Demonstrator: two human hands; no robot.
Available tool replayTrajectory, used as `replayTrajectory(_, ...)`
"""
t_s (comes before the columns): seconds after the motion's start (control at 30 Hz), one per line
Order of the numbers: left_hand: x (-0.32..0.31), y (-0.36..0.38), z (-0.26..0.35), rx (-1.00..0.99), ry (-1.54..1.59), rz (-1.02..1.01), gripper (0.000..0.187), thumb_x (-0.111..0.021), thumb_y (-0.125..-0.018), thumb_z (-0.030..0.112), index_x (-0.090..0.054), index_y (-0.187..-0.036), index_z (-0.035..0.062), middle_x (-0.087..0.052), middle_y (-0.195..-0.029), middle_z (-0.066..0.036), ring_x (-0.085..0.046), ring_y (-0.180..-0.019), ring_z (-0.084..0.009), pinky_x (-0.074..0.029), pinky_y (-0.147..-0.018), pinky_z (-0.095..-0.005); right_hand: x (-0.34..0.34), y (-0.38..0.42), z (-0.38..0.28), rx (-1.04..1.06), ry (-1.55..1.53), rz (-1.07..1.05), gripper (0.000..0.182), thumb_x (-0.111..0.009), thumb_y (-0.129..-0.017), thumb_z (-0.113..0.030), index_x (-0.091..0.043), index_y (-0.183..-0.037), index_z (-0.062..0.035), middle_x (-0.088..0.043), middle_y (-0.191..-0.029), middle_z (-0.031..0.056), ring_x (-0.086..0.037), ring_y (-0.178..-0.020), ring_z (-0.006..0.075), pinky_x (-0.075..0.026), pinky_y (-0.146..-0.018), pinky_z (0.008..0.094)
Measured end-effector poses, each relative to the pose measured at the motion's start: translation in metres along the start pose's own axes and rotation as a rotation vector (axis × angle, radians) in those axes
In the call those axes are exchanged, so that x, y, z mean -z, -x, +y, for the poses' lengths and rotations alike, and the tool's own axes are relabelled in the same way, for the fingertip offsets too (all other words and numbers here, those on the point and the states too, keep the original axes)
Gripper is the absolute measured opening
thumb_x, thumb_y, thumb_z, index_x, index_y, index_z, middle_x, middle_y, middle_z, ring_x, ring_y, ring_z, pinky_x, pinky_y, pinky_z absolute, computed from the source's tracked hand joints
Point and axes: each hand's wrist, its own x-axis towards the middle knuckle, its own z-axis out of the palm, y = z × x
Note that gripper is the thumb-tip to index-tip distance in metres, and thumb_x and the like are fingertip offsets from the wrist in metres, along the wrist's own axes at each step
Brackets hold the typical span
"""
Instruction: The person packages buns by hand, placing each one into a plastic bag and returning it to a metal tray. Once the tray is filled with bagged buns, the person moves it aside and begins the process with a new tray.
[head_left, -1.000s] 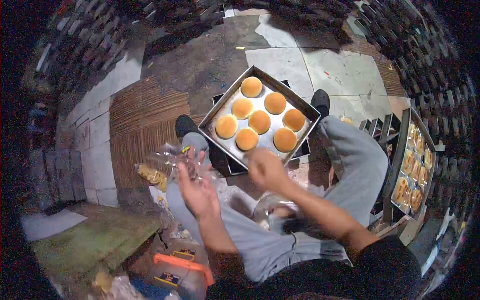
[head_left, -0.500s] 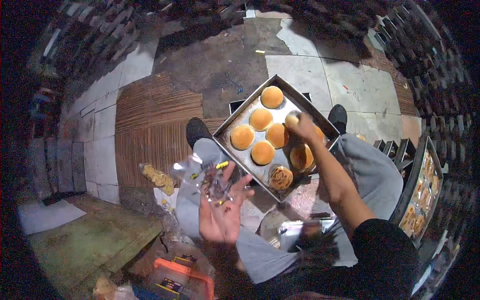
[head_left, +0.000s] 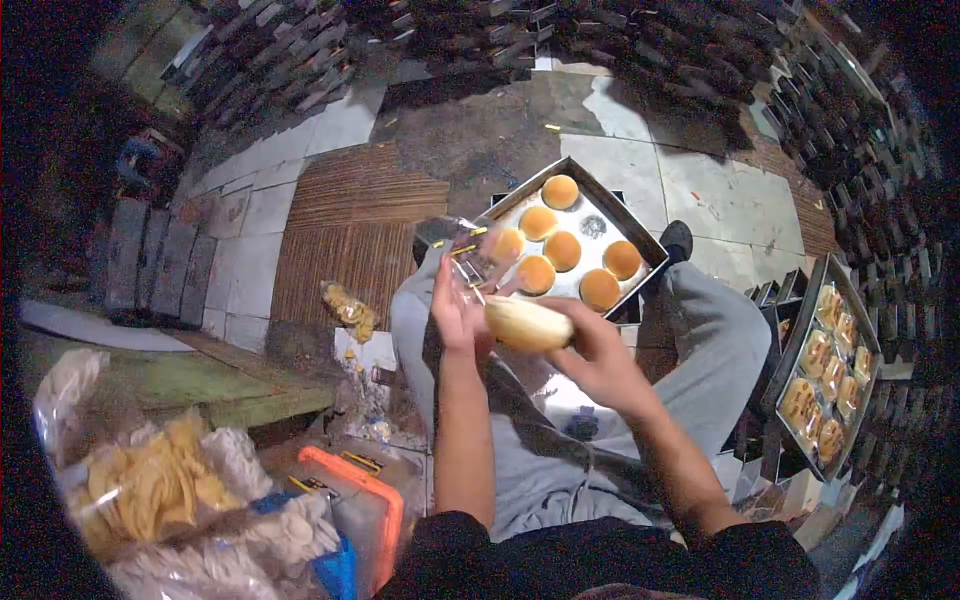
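Note:
My left hand (head_left: 456, 308) holds a clear plastic bag (head_left: 468, 250) with yellow and dark print, its fingers partly hidden behind the plastic. In my right hand (head_left: 607, 366) is a pale-sided bun (head_left: 528, 326), gripped at its right end and tilted, its left end at the bag near my left palm. Whether the bun is inside the bag cannot be made out. Beyond my hands lies a square metal baking tray (head_left: 632, 192) with several golden round buns (head_left: 563, 251) on it. A dark bare patch shows among them.
To the right, another metal tray (head_left: 777, 408) bears several wrapped buns (head_left: 801, 402). At lower left are an orange-rimmed clear box (head_left: 388, 520) and a big plastic bag of yellowish material (head_left: 150, 480). A small yellowish bundle (head_left: 347, 310) lies on the floor. Dark stacks surround the area.
My right hand has lifted the bun from the tray and brought it toward me, to the bag. My left hand has risen with the bag. The view has shifted.

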Motion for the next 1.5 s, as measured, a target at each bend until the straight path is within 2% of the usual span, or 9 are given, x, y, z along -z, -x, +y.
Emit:
replayTrajectory(0.1,-0.024,0.004,-0.007,0.058,0.034,-0.159,0.069,-0.035,-0.106,0.050,-0.035,-0.151,-0.0028,-0.049,-0.148,-0.022,-0.050,-0.133,-0.0453,-0.044,-0.109,-0.0597,-0.028,0.005,-0.007,0.350,0.714,-0.055,0.064,-0.065,-0.084,0.002,-0.048,-0.144,-0.0050,-0.045,-0.149,0.0227,-0.039,-0.144,0.0420,-0.037,-0.117,0.0455)
replayTrajectory(0.5,-0.052,0.030,-0.104,-0.230,-0.417,0.479,0.061,-0.036,-0.107,0.050,-0.048,-0.143,0.0019,-0.059,-0.137,-0.013,-0.058,-0.125,-0.0268,-0.044,-0.109,-0.0413,-0.021,-0.025,0.031,0.229,0.718,0.055,0.058,-0.060,-0.095,-0.013,-0.041,-0.149,-0.0030,-0.028,-0.161,0.0250,-0.020,-0.152,0.0432,-0.027,-0.120,0.0487)
replayTrajectory(0.77,-0.021,0.017,-0.070,-0.035,-0.137,0.203,0.067,-0.046,-0.103,0.052,-0.044,-0.142,-0.0018,-0.062,-0.129,-0.018,-0.066,-0.110,-0.0307,-0.058,-0.090,-0.0477,-0.026,-0.022,0.010,-0.190,0.235,-0.017,0.015,-0.066,-0.095,-0.012,-0.067,-0.104,0.0004,-0.070,-0.098,0.0096,-0.066,-0.089,0.0223,-0.052,-0.083,0.0351)
replayTrajectory(0.93,-0.026,0.025,-0.035,-0.084,0.050,0.183,0.065,-0.044,-0.103,0.052,-0.041,-0.148,0.0052,-0.056,-0.141,-0.018,-0.060,-0.122,-0.0390,-0.057,-0.093,-0.0550,0.003,0.008,-0.014,-0.202,-0.365,-0.950,0.024,-0.064,-0.100,-0.021,-0.066,-0.097,0.0019,-0.068,-0.081,0.0078,-0.066,-0.064,0.0124,-0.052,-0.058,0.0295)
replayTrajectory(1.07,-0.019,0.032,-0.050,0.066,0.496,-0.048,0.068,-0.043,-0.103,0.052,-0.040,-0.149,0.0016,-0.054,-0.142,-0.019,-0.056,-0.126,-0.0437,-0.055,-0.094,-0.0589,-0.029,-0.013,0.002,0.135,0.164,-0.034,0.020,-0.065,-0.098,-0.021,-0.065,-0.103,-0.0019,-0.071,-0.086,0.0124,-0.070,-0.078,0.0251,-0.054,-0.068,0.0380)
replayTrajectory(1.2,-0.049,0.043,-0.029,-0.183,-0.031,0.186,0.065,-0.046,-0.101,0.054,-0.043,-0.147,0.0077,-0.056,-0.140,-0.020,-0.058,-0.124,-0.0439,-0.056,-0.093,-0.0557,-0.019,0.019,-0.043,0.011,0.036,-0.943,0.023,-0.066,-0.096,-0.023,-0.066,-0.099,-0.0006,-0.071,-0.089,0.0142,-0.070,-0.088,0.0274,-0.052,-0.079,0.0391)
replayTrajectory(1.3,-0.057,0.055,-0.012,-0.210,0.004,-0.012,0.070,-0.042,-0.102,0.057,-0.039,-0.150,0.0069,-0.055,-0.140,-0.023,-0.058,-0.122,-0.0461,-0.056,-0.096,-0.0569,-0.019,0.028,-0.026,0.045,0.074,-0.429,0.019,-0.069,-0.097,-0.021,-0.067,-0.097,-0.0021,-0.066,-0.086,0.0043,-0.062,-0.076,0.0123,-0.050,-0.068,0.0314)
replayTrajectory(1.37,-0.056,0.065,-0.023,-0.146,-0.089,0.091,0.073,-0.040,-0.102,0.059,-0.034,-0.153,0.0074,-0.053,-0.142,-0.024,-0.058,-0.122,-0.0467,-0.056,-0.096,-0.0580,-0.035,0.014,-0.031,0.074,0.005,-0.046,0.019,-0.065,-0.096,-0.020,-0.064,-0.102,-0.0021,-0.069,-0.083,0.0123,-0.068,-0.073,0.0284,-0.054,-0.069,0.0413)
replayTrajectory(1.5,-0.059,0.063,-0.032,-0.256,-0.096,0.127,0.065,-0.046,-0.103,0.053,-0.043,-0.146,0.0057,-0.057,-0.139,-0.017,-0.060,-0.123,-0.0366,-0.058,-0.090,-0.0540,-0.041,0.035,-0.045,0.113,0.281,-0.524,0.019,-0.061,-0.098,-0.023,-0.064,-0.101,-0.0037,-0.071,-0.090,0.0161,-0.070,-0.089,0.0327,-0.053,-0.080,0.0426)
